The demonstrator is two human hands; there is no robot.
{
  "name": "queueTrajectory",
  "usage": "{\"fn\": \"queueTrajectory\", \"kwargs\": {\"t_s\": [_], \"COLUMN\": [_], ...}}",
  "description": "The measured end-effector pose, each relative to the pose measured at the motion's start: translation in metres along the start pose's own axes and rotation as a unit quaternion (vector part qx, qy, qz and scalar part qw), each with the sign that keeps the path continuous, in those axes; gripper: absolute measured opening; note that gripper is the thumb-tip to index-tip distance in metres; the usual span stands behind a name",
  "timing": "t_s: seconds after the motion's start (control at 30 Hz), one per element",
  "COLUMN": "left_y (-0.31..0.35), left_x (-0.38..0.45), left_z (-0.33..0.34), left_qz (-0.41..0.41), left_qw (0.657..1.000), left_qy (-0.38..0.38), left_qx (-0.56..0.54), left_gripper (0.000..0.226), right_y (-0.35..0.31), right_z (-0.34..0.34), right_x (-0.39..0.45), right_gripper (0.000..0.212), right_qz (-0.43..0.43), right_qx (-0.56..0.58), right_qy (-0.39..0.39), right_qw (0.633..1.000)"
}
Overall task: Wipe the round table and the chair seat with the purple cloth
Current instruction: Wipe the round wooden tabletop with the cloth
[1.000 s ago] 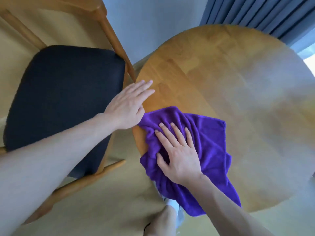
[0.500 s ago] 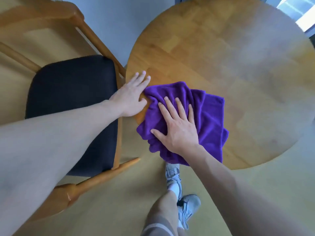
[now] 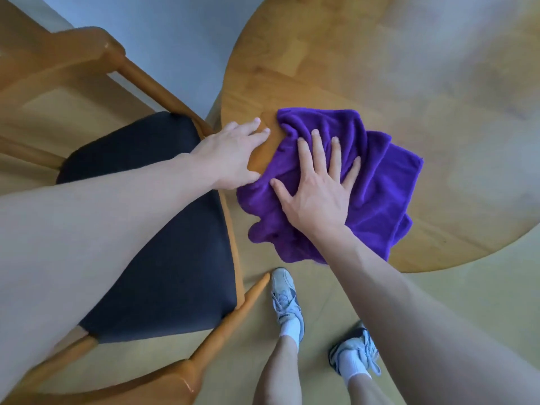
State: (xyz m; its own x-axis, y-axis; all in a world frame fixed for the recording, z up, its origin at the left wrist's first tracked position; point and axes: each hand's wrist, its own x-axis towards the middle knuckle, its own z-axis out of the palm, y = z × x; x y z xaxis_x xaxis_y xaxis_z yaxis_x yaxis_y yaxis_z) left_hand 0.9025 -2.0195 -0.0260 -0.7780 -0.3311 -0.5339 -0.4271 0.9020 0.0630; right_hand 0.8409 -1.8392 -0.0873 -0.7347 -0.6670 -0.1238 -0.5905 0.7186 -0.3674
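The cloth (image 3: 377, 182) was a deep, plain purple. The desk (image 3: 409, 68) was honey-coloured wood with a visible plank grain, paler where light washed over it. The seat (image 3: 152, 258) was flat black, set in a chair frame (image 3: 140, 80) of orange-brown wood. The floor (image 3: 467, 287) was pale yellowish tan, the wall (image 3: 175, 33) light grey-blue. The shoes (image 3: 285, 299) were grey-white, the socks (image 3: 290, 327) white.

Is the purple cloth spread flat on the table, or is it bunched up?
Bunched up. The purple cloth lies in thick folds under the flat right hand, and part of it hangs over the round table's edge.
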Motion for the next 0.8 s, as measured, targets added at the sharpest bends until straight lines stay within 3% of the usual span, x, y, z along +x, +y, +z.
{"fn": "queueTrajectory", "kwargs": {"t_s": [0.2,0.3,0.37,0.6,0.8], "left_y": [0.007,0.008,0.006,0.008,0.013], "left_x": [0.014,0.011,0.008,0.011,0.011], "left_z": [-0.016,-0.007,-0.001,-0.003,-0.001], "left_qz": [0.073,0.063,0.045,0.028,0.024], "left_qw": [0.992,0.992,0.994,0.997,0.997], "left_qy": [-0.006,-0.034,-0.051,-0.053,-0.065], "left_qx": [0.101,0.106,0.083,0.054,0.046], "left_gripper": [0.107,0.121,0.119,0.110,0.105], "right_y": [0.018,0.025,0.021,-0.035,-0.017], "right_z": [-0.016,-0.025,-0.028,-0.020,-0.026], "right_x": [-0.003,0.003,0.011,0.037,-0.004], "right_gripper": [0.110,0.119,0.121,0.107,0.100], "right_qz": [-0.057,-0.071,-0.056,0.067,0.013], "right_qx": [0.003,-0.025,-0.038,-0.004,-0.008], "right_qy": [-0.080,-0.125,-0.135,-0.106,-0.108], "right_qw": [0.995,0.989,0.989,0.992,0.994]}}
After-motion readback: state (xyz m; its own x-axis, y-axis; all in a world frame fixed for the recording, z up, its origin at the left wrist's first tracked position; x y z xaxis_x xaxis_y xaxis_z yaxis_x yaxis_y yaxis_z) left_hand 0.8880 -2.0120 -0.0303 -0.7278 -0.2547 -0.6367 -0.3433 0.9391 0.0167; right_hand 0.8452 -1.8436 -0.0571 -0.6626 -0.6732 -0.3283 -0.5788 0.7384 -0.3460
